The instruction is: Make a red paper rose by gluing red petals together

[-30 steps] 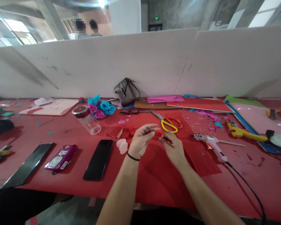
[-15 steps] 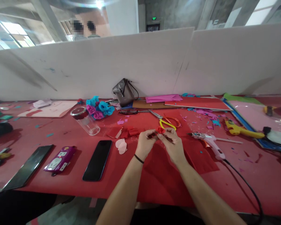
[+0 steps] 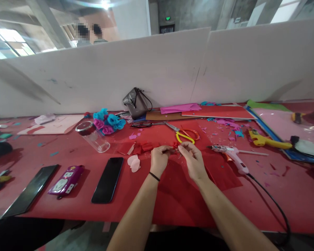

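A small crumpled piece of red paper is pinched between both hands over the table's middle. My left hand closes its fingertips on it from the left. From the right, my right hand grips it between thumb and fingers. The fingers partly hide its shape. Just beyond lie scissors with yellow and orange handles. Strips of red paper are left of my hands, near pale pink paper petals. A sheet of red paper spreads under and beside my right forearm.
A pink glue gun with a trailing cord lies right; a yellow glue gun is farther out. Leftward are a black phone, a purple device, a clear jar and paper flowers. A bag leans against the white partition.
My fingers have shifted slightly around the red paper, and my hands are a little farther apart. The whole view has moved slightly; the table items stay put.
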Tool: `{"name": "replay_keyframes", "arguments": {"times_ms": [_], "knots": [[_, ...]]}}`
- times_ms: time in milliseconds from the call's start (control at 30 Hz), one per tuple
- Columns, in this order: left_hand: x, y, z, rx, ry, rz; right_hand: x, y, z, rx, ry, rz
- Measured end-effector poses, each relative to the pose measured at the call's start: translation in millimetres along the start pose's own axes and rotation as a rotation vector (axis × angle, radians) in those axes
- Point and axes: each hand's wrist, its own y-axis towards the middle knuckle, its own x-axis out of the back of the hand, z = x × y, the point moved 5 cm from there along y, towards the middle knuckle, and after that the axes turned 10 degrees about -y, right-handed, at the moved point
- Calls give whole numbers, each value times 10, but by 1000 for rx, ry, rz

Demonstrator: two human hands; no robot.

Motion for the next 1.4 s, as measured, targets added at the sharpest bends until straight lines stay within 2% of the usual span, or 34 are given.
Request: {"name": "replay_keyframes", "arguments": {"times_ms": [100,333,467,633,767,1000,1200,1400], "knots": [[-20,-16,-27,8,-33,-1,-24,9,-14,-25,40,19],[-46,-25,-26,80,-266,-28,-54,-17,-4,-57,46,47],[-31,-7,8,53,-244,-24,-22,-14,17,0,-39,56],[-25,-12,-8,6,-105,16,52,24,63,79,-88,-22],[-42,-21,-26,-14,-56,56,37,35,62,54,-90,-12],[-84,-19,-6,31,-205,91,-8,12,-4,-68,8,-26],[-87,-35,-1,33,-202,102,33,17,-62,-95,38,-69],[-94,-56,-6,80,-220,75,33,32,-88,-102,45,-50]]}}
